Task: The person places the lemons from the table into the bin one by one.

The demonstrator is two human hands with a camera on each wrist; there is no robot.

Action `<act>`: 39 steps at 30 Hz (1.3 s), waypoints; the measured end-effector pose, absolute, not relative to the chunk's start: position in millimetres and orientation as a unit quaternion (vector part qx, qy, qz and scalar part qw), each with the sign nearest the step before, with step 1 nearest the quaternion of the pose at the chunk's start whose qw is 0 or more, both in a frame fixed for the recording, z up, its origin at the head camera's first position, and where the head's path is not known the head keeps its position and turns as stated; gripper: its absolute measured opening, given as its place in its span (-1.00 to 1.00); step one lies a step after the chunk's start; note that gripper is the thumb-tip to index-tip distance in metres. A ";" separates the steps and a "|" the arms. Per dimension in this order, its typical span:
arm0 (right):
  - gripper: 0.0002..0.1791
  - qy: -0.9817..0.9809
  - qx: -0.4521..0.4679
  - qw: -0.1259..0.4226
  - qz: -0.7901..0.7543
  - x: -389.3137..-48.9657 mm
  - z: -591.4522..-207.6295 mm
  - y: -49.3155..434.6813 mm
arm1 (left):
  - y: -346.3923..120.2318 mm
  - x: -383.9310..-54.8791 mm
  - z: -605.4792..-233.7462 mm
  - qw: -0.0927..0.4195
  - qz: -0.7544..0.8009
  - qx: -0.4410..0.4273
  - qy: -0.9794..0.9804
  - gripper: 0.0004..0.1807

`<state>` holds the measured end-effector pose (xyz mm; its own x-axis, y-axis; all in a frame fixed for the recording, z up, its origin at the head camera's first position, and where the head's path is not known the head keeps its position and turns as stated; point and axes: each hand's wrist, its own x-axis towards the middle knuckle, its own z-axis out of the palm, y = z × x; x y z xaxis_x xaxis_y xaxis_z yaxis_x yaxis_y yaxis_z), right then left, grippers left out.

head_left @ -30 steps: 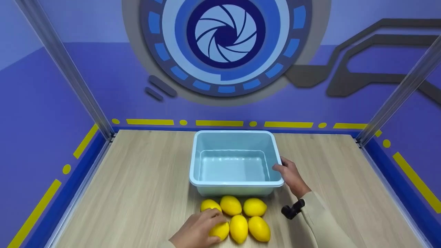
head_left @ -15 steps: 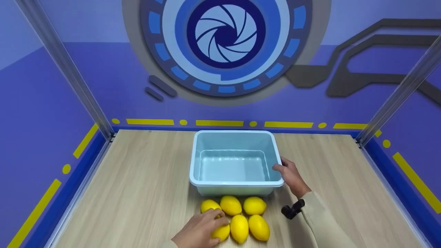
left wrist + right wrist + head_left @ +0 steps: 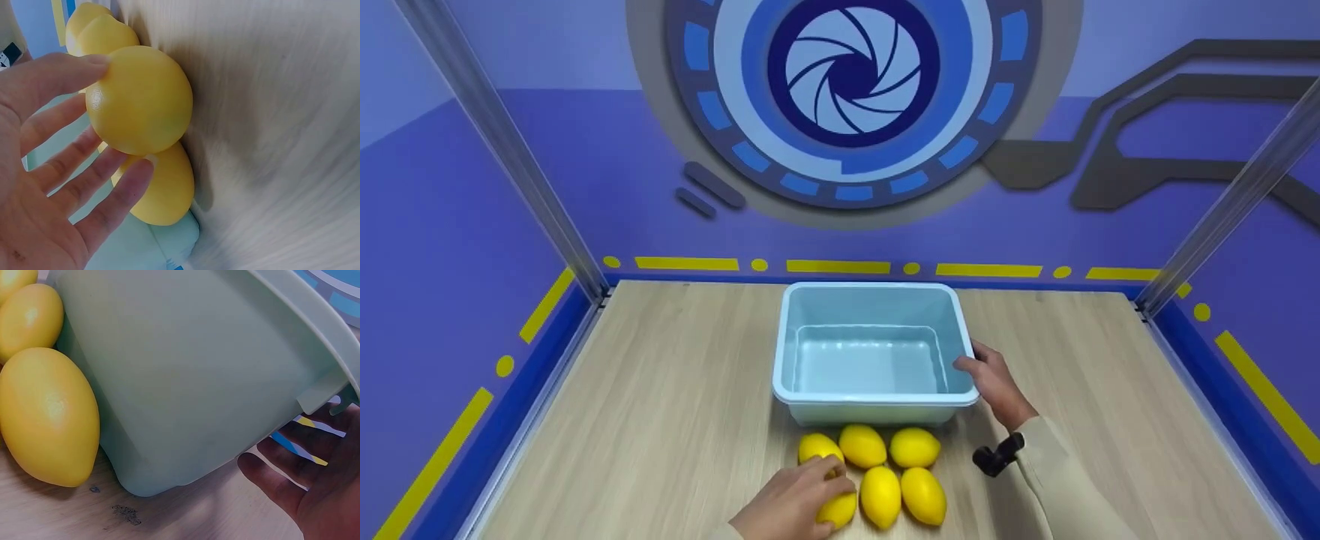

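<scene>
Both hands are at work: the left hand (image 3: 787, 504) curls round a lemon (image 3: 838, 508), nearest of six lying just ahead of it, while the right hand (image 3: 995, 384) grips the right rim of the bin (image 3: 873, 398), thumb over the edge. That bin stands just beyond the lemons, left of the right hand. All rest on a wooden table (image 3: 675, 420) walled by purple panels (image 3: 585, 172).

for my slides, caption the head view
Left hand grips a lemon; right hand holds the empty tub.
</scene>
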<state>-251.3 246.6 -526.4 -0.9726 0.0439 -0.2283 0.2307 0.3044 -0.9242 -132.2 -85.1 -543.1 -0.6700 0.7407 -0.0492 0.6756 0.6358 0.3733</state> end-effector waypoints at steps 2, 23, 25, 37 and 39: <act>-0.31 0.803 0.087 0.084 -0.584 -251.5 -525.8 246.6 | -84.6 -131.5 -543.1 0.111 0.161 0.392 0.899 -0.49; -0.33 0.799 0.090 0.085 -0.589 -252.1 -525.2 246.7 | -82.0 -127.5 -546.1 0.137 0.159 0.403 0.891 -0.49; -0.32 0.798 0.090 0.089 -0.589 -252.1 -525.7 247.1 | -81.8 -128.0 -547.3 0.139 0.161 0.402 0.891 -0.49; -0.30 0.791 0.092 0.109 -0.595 -238.5 -495.3 237.6 | -81.8 -126.3 -551.4 0.122 0.163 0.407 0.891 -0.44; -0.30 0.790 0.092 0.110 -0.596 -237.8 -493.8 236.9 | -81.8 -126.7 -551.6 0.127 0.163 0.407 0.890 -0.42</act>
